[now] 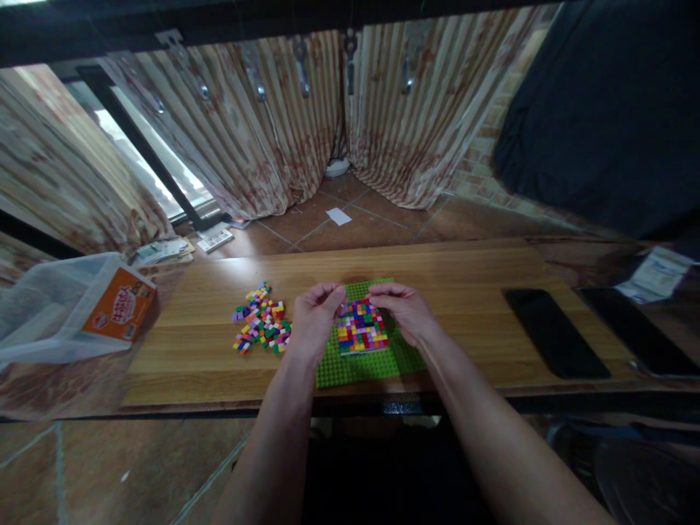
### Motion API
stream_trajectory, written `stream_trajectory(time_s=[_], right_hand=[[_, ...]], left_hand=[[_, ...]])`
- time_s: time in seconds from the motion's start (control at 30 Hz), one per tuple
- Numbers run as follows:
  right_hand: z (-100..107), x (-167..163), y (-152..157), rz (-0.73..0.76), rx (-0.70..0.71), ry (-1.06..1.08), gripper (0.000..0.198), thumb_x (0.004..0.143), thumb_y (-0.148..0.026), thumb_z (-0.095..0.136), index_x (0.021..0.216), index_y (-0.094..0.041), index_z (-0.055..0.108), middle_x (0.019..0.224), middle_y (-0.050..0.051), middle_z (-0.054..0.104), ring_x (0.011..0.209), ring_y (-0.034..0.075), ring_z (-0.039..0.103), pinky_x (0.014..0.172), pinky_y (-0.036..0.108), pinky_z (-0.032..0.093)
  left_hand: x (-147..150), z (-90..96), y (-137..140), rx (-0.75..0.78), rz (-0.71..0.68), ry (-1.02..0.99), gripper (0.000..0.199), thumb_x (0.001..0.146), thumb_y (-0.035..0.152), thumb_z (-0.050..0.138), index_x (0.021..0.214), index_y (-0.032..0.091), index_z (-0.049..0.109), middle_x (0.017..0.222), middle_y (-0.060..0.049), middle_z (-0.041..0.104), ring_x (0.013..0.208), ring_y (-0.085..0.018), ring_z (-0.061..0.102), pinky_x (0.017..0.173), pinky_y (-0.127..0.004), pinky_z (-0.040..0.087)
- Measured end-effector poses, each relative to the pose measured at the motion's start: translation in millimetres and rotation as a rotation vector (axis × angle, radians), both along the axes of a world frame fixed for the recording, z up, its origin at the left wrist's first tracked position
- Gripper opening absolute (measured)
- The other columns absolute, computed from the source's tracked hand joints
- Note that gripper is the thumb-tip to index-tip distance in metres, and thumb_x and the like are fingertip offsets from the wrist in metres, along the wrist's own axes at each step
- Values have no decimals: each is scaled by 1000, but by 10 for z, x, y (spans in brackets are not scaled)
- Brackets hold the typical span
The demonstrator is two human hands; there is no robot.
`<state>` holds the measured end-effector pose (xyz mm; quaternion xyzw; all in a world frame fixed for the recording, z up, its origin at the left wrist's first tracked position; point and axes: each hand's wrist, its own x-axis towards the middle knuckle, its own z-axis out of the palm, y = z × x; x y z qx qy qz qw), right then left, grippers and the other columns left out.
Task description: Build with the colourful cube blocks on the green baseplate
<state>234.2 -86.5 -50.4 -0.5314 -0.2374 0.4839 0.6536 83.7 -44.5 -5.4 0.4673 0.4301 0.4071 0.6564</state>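
Note:
A green studded baseplate (358, 370) lies on the wooden board. On its middle sits a block of many small coloured bricks (362, 327), roughly square. At the block's far left corner is my left hand (318, 315), with thumb and forefinger pinched together; whatever may be between them is too small to make out. My right hand (407, 310) is at the far right corner, its thumb and forefinger closed by a red brick (365, 300) on the block's far edge. Left of my left hand lies a loose pile of coloured bricks (262, 321).
A clear plastic tub (55, 313) with an orange label stands at the left. Two dark phone-like slabs (555, 332) lie at the right, beside a crumpled packet (656, 273). The wooden board (464, 270) has curtains (295, 131) beyond it.

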Motion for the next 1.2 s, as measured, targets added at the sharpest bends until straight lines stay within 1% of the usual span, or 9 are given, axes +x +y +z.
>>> stream_trajectory(time_s=[0.1, 0.2, 0.3, 0.4, 0.53, 0.73, 0.93, 1.1, 1.2], right_hand=[[-12, -9, 3, -5, 14, -2, 21, 48, -20, 81, 68, -22, 75, 65, -2, 72, 65, 13, 62, 74, 31, 48], [11, 3, 3, -14, 57, -16, 20, 52, -22, 80, 72, -23, 75, 74, -1, 74, 73, 15, 64, 78, 32, 49], [82, 25, -10, -64, 130, -100, 18, 60, -27, 79, 77, -24, 75, 84, 1, 75, 84, 17, 66, 82, 34, 49], [157, 16, -36, -66, 193, -204, 16, 66, -31, 77, 81, -25, 75, 86, 2, 75, 85, 17, 66, 83, 34, 49], [194, -55, -58, 43, 227, -302, 17, 72, -35, 73, 85, -25, 76, 85, 2, 75, 79, 17, 66, 79, 33, 50], [224, -105, -61, 164, 278, -410, 19, 80, -38, 67, 92, -26, 77, 89, 2, 75, 84, 17, 66, 82, 33, 49], [275, -75, -120, 258, 261, -437, 24, 82, -43, 66, 93, -24, 76, 88, 2, 73, 85, 17, 64, 81, 32, 48], [298, -28, -150, 213, 273, -357, 21, 75, -42, 73, 86, -24, 76, 83, 1, 72, 77, 15, 63, 76, 31, 49], [286, 94, -151, 72, 208, -395, 17, 73, -37, 74, 83, -24, 76, 81, 1, 73, 76, 16, 64, 77, 33, 49]], left_hand=[[13, 7, -9, 11, -16, 38, 22, 66, 33, 74, 72, 14, 66, 59, 2, 61, 51, -6, 50, 49, -18, 35], [11, 8, -11, 36, -30, 53, 23, 66, 34, 74, 73, 14, 66, 60, 1, 63, 51, -7, 51, 50, -19, 37], [5, 4, -14, 49, -56, 59, 23, 67, 35, 73, 75, 14, 67, 62, 0, 65, 53, -8, 54, 49, -20, 38], [4, -3, -17, 62, -78, 66, 23, 68, 32, 73, 80, 13, 69, 65, -1, 67, 54, -8, 55, 49, -19, 38], [11, 4, -21, 99, -112, 51, 21, 70, 28, 70, 85, 13, 70, 64, 1, 65, 55, -8, 55, 51, -19, 39], [28, 39, -44, 84, -169, -28, 26, 69, 26, 71, 91, 15, 63, 66, 2, 64, 53, -7, 54, 52, -20, 41], [40, 41, -57, 76, -140, -40, 37, 67, 28, 75, 97, 15, 58, 65, 3, 64, 49, -6, 53, 50, -19, 40], [71, 50, -67, 93, -130, -12, 35, 70, 34, 74, 95, 14, 60, 62, 2, 63, 49, -7, 52, 49, -19, 39], [58, 47, -44, 135, -61, 8, 29, 74, 39, 69, 88, 14, 62, 69, -1, 67, 52, -8, 54, 50, -20, 39]])
